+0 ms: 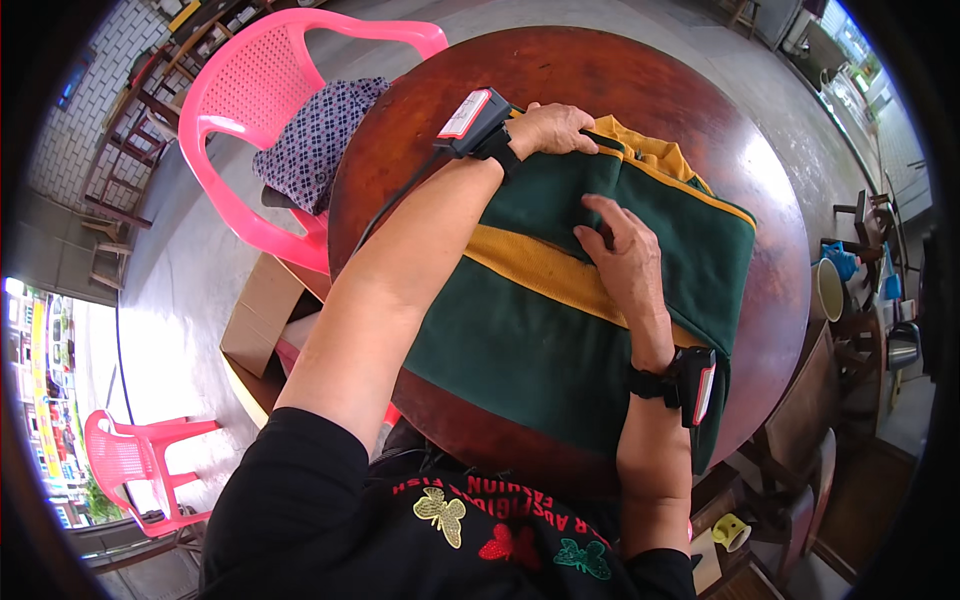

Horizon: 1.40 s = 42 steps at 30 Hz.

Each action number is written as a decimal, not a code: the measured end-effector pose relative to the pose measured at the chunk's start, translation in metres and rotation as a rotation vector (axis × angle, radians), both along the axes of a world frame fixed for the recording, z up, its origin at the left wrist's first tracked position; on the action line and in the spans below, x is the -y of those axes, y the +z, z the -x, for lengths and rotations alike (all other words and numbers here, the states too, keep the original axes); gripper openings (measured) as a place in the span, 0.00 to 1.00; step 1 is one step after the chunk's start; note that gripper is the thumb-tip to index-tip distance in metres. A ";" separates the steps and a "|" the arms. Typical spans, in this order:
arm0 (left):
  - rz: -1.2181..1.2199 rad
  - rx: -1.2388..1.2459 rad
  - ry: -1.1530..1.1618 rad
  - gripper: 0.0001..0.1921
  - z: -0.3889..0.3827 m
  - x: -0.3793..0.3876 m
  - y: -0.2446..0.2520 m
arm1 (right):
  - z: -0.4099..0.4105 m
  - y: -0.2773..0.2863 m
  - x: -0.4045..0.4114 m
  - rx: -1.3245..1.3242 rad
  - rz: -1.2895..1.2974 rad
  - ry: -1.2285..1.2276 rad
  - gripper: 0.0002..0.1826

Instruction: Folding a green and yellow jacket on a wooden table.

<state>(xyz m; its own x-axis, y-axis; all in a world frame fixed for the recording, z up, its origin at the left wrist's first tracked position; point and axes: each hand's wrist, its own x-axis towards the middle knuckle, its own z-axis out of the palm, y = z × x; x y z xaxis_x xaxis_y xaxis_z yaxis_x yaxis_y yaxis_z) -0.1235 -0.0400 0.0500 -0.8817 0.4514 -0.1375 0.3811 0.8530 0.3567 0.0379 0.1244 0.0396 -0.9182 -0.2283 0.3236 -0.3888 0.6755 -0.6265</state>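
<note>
A dark green garment with yellow bands lies partly folded on a round brown table. At its far edge, my left hand rests on the fabric beside the yellow trim; whether its fingers pinch the cloth is unclear. Bunched yellow cloth sticks out just beyond that edge. My right hand is over the middle of the garment, thumb and index finger apart, with nothing seen between them. Both wrists wear black straps with small boxes.
Left of the table stands a pink plastic chair with patterned cloth on it. An open cardboard box is beside the table's near left edge. Wooden furniture stands at the right, near a yellow cup.
</note>
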 end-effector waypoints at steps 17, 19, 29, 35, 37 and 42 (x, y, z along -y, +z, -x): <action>-0.019 -0.835 -0.069 0.17 -0.082 -0.008 -0.023 | -0.003 -0.006 -0.001 -0.226 -0.210 -0.064 0.28; 0.070 -0.748 -0.011 0.24 -0.102 0.005 -0.028 | -0.002 -0.027 -0.004 -0.177 -0.315 -0.040 0.31; 0.200 -0.377 0.178 0.37 -0.102 0.024 -0.031 | -0.005 -0.023 0.001 -0.034 -0.482 0.028 0.40; -0.041 -0.629 -0.016 0.25 -0.105 -0.008 -0.030 | -0.006 -0.022 0.004 -0.023 -0.483 0.003 0.42; -0.076 -0.534 -0.020 0.26 -0.102 -0.017 -0.043 | -0.004 -0.022 0.002 -0.008 -0.491 -0.012 0.43; -0.125 -0.474 -0.005 0.28 -0.102 -0.020 -0.053 | 0.014 -0.022 -0.023 0.057 -0.131 0.187 0.28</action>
